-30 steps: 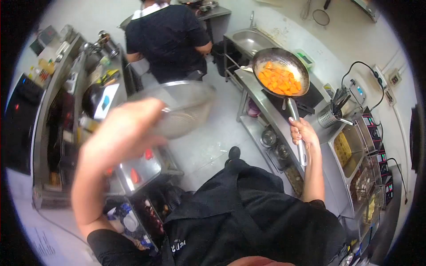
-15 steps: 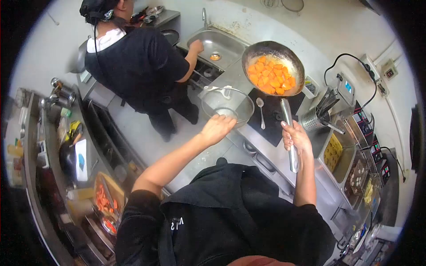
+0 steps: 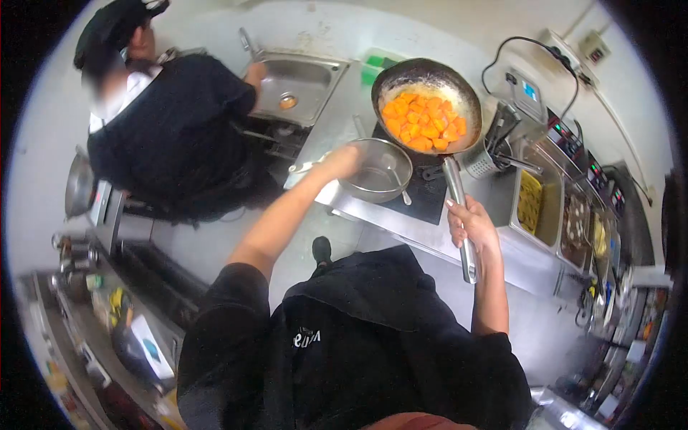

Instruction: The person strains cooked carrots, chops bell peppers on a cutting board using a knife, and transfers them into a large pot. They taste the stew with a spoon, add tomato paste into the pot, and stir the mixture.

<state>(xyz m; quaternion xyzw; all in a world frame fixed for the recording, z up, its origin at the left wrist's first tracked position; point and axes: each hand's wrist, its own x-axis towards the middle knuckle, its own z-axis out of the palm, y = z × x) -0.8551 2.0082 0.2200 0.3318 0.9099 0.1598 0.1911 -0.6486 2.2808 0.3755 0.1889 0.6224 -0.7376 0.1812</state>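
Pan (image 3: 428,71) has right hand (image 3: 475,226) round its handle (image 3: 455,185) (left hand (image 3: 342,163), blurred, holds see-through bowl (image 3: 371,192)).

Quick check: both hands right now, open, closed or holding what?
Left hand: blurred at the rim of a see-through bowl; grip can't be told.
Right hand: closed around the frying pan's handle.

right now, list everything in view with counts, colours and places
Frying pan: one, dark, right of centre
Orange chunks: many, orange, in the pan
Bowl or sieve: one, see-through, beside the left hand
Spoon: one, silver, at that rim
Cooktop: one, black, on the counter
Sink: one, grey, upper left
Utensil holder: one, silver, right of pan
Food trays: several, silver, at right
Co-worker: one, black clothes, near sink
Left hand: one, bare, blurred
Right hand: one, bare, around pan handle
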